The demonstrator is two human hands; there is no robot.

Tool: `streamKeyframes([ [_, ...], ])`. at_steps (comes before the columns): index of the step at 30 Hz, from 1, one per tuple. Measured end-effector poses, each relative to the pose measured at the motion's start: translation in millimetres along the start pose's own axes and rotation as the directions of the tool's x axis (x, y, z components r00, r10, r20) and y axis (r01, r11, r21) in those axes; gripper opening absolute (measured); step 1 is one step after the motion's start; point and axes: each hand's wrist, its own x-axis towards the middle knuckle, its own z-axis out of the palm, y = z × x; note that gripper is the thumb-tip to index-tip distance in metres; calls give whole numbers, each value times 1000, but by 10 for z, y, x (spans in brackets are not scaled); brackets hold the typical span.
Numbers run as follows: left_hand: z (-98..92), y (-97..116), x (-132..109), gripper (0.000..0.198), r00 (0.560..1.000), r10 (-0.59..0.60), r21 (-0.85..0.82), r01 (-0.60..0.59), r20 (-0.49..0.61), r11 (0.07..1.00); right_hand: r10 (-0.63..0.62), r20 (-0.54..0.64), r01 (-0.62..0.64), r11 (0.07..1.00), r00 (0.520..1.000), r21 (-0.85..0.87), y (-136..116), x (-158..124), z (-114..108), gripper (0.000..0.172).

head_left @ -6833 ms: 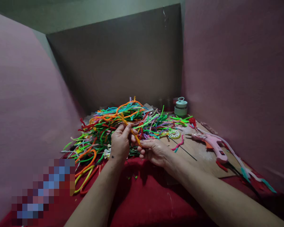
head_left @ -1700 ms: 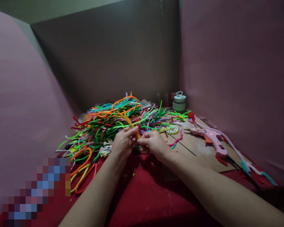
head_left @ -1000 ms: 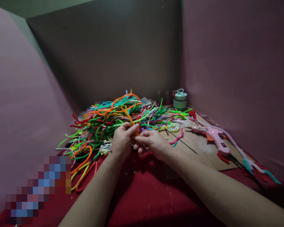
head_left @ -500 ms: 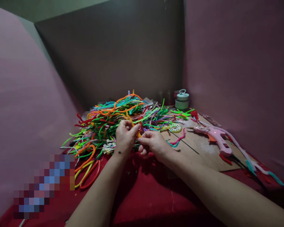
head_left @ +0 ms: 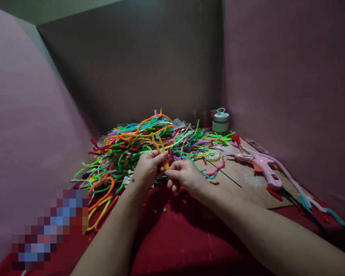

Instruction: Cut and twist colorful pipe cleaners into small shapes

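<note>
Between my two hands is a yellow-orange pipe cleaner [head_left: 160, 143], bent so that two strands stick up past my fingers. My left hand [head_left: 148, 165] pinches it between thumb and fingers. At its lower end, the fingertips of my right hand [head_left: 183, 175] are closed on the same pipe cleaner. Just behind the hands lies a big tangled heap of coloured pipe cleaners [head_left: 129, 142] in orange, green, red, blue and purple. The fingers partly cover the piece's lower part.
On a wooden board [head_left: 232, 184] at the right rest a pink glue gun [head_left: 261, 165], a round white-and-yellow disc [head_left: 212, 155] and loose pipe cleaners. A mint-lidded jar [head_left: 220, 121] stands behind. Red cloth [head_left: 172, 237] covers the table; pink panels [head_left: 290, 76] rise at the sides.
My left hand has shifted slightly left and down, turning a little. The two yellow-orange strands now stand farther apart and show more clearly. My right hand has barely moved.
</note>
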Motion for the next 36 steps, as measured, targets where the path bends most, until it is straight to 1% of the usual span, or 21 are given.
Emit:
streamKeyframes([
  [3,-36,-1,21,31,1000,-9,33,10,-11,999,-7,18,7,1000,1000,-15,20,-15,43,13],
  [5,-70,17,33,34,994,60,88,-52,-92,995,2,7,-2,1000,1000,-9,36,-26,59,13],
  [7,-111,50,31,36,974,140,98,-124,-177,987,14,-5,-14,1000,1000,14,50,-28,55,15],
  [8,-129,69,24,37,972,149,77,-137,-181,988,5,-11,-4,1000,1000,31,55,-25,46,15],
  [9,-144,85,12,38,981,127,44,-121,-146,992,-13,-18,14,999,1000,47,59,-18,31,16],
  [10,-153,97,-2,38,994,78,14,-77,-70,997,-35,-25,36,998,999,58,61,-9,12,17],
  [11,-155,104,-17,37,999,21,-4,-21,27,1000,-57,-31,59,996,998,62,61,1,-8,18],
  [13,-144,100,-41,33,978,-59,9,59,200,998,-72,-12,73,995,997,61,54,21,-48,19],
  [14,-135,90,-47,30,966,-71,24,67,248,997,-63,12,62,996,998,62,48,28,-63,20],
  [15,-128,78,-48,28,962,-68,38,60,266,997,-50,42,47,997,998,67,40,33,-75,21],
  [17,-124,53,-36,27,967,-49,61,34,249,998,-29,89,20,995,996,97,21,37,-86,22],
  [20,-142,29,-6,25,971,-57,77,40,234,996,-43,99,26,987,994,161,-3,38,-86,25],
  [22,-155,25,9,23,972,-59,85,41,228,996,-70,63,56,979,996,198,-11,45,-87,27],
  [25,-159,25,19,22,979,-38,91,20,199,996,-102,-6,101,968,995,230,-9,60,-100,23],
  [28,-147,25,20,21,983,-19,75,5,185,997,-120,-37,125,967,992,222,-4,71,-116,19],
  [32,-126,25,14,19,983,-13,63,1,183,998,-135,-57,142,977,989,161,8,80,-130,17],
  [36,-117,9,15,19,985,26,77,-39,168,996,-176,-61,182,977,983,115,32,105,-143,13],
])
